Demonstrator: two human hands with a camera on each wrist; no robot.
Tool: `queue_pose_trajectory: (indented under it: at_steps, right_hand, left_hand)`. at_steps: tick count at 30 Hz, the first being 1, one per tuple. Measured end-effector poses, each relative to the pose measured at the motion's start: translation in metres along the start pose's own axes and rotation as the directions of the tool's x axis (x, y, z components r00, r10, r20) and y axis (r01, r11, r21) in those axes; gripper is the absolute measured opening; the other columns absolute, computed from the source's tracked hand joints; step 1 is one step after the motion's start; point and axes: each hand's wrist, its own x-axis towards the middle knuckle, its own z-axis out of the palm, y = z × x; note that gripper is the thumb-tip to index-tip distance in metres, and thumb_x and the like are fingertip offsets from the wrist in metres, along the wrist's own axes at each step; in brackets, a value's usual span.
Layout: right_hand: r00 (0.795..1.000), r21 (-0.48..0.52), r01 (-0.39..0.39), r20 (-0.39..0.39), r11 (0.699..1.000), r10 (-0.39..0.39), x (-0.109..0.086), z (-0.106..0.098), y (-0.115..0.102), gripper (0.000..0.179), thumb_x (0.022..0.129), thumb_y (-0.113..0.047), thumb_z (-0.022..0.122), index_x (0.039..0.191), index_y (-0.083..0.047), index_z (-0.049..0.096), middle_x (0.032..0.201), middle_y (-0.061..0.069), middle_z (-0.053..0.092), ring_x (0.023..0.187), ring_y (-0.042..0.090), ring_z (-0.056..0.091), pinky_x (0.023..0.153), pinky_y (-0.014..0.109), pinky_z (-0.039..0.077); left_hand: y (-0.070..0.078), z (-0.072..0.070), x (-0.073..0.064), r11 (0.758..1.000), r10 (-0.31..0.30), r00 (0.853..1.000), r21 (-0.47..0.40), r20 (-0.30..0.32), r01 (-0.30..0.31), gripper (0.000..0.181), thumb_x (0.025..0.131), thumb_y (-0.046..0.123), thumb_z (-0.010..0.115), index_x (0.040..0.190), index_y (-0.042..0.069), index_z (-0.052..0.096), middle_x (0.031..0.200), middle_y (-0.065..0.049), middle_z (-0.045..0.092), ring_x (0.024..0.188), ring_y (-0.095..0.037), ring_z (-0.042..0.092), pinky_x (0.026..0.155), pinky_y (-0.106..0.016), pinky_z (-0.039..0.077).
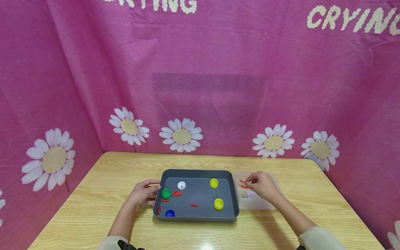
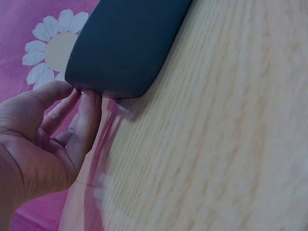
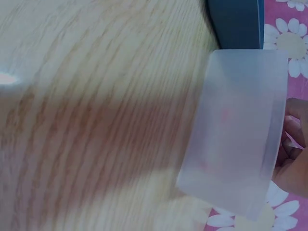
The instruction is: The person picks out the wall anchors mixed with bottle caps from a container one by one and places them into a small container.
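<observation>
A dark grey tray [image 1: 203,194] lies on the table. My left hand [image 1: 144,192] grips its left end, thumb at the rim and fingertips against the outer wall in the left wrist view. Over the translucent plastic box [image 1: 257,204], right of the tray, my right hand [image 1: 260,184] pinches a small red stick [image 1: 242,181] between thumb and fingers. Another red stick [image 1: 244,186] is in the box. Inside the tray are a white cap [image 1: 181,185], a green cap [image 1: 166,193], a blue cap [image 1: 170,213], two yellow caps [image 1: 218,204] and several red sticks [image 1: 194,205].
The wooden table [image 1: 125,170] extends on all sides of the tray. A pink curtain [image 1: 206,104] with white daisies hangs behind it and at both sides. The box stands against the tray's right side. A pale patch [image 1: 252,195] shows inside the box.
</observation>
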Motion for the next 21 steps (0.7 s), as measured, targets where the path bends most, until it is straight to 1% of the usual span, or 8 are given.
queue_pose_trajectory:
  at_steps: [5,9,16,21]
  right_hand:
    - [1.000,-0.005,-0.007,0.010,1.000,0.007,-0.001,0.001,0.007,0.006,0.079,-0.008,0.069,0.081,-0.004,0.072,0.072,0.003,0.060,0.066,0.012,0.048,0.054,0.022,0.040]
    - [1.000,-0.007,-0.012,0.015,1.000,0.012,-0.001,0.002,0.012,0.006,0.078,-0.009,0.069,0.080,-0.004,0.072,0.071,0.002,0.059,0.066,0.012,0.048,0.054,0.022,0.039]
    - [0.999,-0.003,-0.022,0.026,1.000,0.022,0.001,0.004,0.019,0.005,0.079,-0.009,0.069,0.079,-0.004,0.071,0.068,0.000,0.060,0.062,0.011,0.048,0.051,0.023,0.039]
    - [0.999,-0.015,-0.008,0.042,1.000,0.009,0.003,0.003,0.022,0.006,0.080,-0.009,0.068,0.078,-0.004,0.071,0.068,0.000,0.062,0.063,0.011,0.049,0.053,0.023,0.040]
  left_hand:
    - [0.001,0.000,-0.001,1.000,-0.002,1.000,0.007,-0.012,0.002,0.038,0.090,0.014,0.060,0.125,0.001,0.055,0.086,-0.005,0.067,0.070,-0.015,0.065,0.060,-0.034,0.057]
    - [0.000,0.000,-0.001,1.000,0.001,1.000,0.007,-0.014,-0.001,0.038,0.090,0.014,0.060,0.125,0.001,0.055,0.086,-0.005,0.066,0.069,-0.015,0.065,0.060,-0.034,0.057]
    - [0.000,0.001,-0.001,1.000,-0.001,1.000,0.013,-0.021,0.001,0.037,0.090,0.014,0.060,0.124,0.001,0.055,0.085,-0.005,0.067,0.069,-0.015,0.064,0.060,-0.034,0.057]
    - [-0.001,0.001,-0.001,1.000,0.001,1.000,0.013,-0.020,-0.001,0.038,0.090,0.015,0.060,0.125,0.001,0.055,0.084,-0.005,0.066,0.069,-0.015,0.064,0.060,-0.034,0.056]
